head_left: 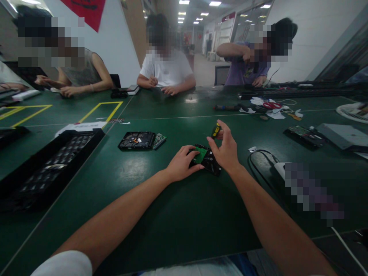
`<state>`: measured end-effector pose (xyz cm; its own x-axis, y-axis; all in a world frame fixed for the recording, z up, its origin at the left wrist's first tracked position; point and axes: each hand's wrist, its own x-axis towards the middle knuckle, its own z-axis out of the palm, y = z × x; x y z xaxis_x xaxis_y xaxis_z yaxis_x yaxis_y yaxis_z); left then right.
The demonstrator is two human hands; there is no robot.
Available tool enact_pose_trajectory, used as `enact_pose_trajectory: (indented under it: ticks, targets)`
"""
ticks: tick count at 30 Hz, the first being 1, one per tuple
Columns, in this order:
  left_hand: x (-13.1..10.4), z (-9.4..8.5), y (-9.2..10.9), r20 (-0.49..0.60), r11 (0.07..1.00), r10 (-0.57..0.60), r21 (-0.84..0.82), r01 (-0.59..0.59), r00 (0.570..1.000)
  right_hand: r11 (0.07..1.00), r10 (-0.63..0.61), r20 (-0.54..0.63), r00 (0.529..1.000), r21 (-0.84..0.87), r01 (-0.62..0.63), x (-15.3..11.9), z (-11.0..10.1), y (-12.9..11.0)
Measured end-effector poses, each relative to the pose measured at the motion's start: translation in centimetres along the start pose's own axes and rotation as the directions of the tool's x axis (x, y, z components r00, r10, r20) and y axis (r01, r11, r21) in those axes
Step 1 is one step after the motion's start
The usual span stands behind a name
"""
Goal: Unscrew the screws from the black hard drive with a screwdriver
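A black hard drive with a green circuit board (202, 154) lies on the green table in front of me. My left hand (184, 163) grips its left end, with fingers on the board and the thumb along the near edge. Above the drive's right part, my right hand (225, 147) holds a black and yellow screwdriver (216, 131) by its handle between thumb and fingers. The screwdriver's tip is too small to make out. Left of my hands, another black drive (136, 140) lies beside a loose green circuit board (159, 140).
A long black tray (51, 168) stands at the left. At the right are a power strip (310, 191) with a black cable, another drive (304, 137) and a grey box (342, 136). Three people sit across the table (138, 218), near scattered tools and scraps.
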<state>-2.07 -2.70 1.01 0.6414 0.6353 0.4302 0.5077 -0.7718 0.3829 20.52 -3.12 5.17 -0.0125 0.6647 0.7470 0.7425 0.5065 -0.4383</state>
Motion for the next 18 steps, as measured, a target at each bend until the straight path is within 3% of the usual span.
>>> enact_pose_trajectory:
  ticks: [18]
  targets:
    - [0.01,0.04,0.05,-0.006,1.000,0.005,0.000,-0.005,1.000,1.000,-0.012,0.039,0.999,0.025,0.011,-0.02,0.03,-0.04]
